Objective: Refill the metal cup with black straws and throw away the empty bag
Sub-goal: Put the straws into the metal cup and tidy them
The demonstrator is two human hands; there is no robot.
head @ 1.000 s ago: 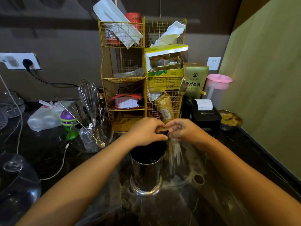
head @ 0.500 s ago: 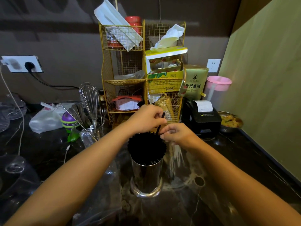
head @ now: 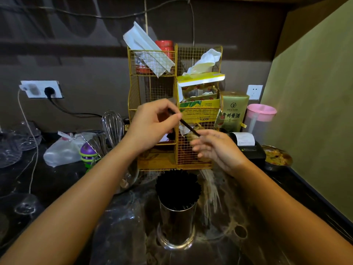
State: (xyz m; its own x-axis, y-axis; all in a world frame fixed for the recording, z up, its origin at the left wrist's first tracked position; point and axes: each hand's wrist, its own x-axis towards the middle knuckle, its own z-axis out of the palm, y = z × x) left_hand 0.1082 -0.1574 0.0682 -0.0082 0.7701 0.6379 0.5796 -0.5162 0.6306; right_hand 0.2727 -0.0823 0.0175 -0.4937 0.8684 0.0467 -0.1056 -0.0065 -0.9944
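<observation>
1. Both hands are now raised well above the tall shiny metal cup (head: 176, 224), in front of the gold wire shelf rack (head: 152, 60); half a second ago they were low, just at the rim of the cup.
2. The left hand (head: 152, 125) now holds one thin black straw (head: 188, 126) in the air; its thumb and fingers are pinched together on the upper end, and the straw slants down to the right.
3. The right hand (head: 217, 150) is just under the lower end of this straw; its fingers are spread apart and loose, and I cannot tell if they touch the tip.
4. The cup stands upright on the dark marble counter (head: 47, 184), near the front; it is already crowded with the bundle of black straws (head: 177, 190), which fan out over the rim.
5. My judgement: a single stray straw is lifted out, probably to put it back straight; the refill is almost finished.
6. A crumpled clear plastic sheet (head: 122, 226) lies on the counter just left of the cup; it may be the empty bag, so the throwing away is not yet done.
</observation>
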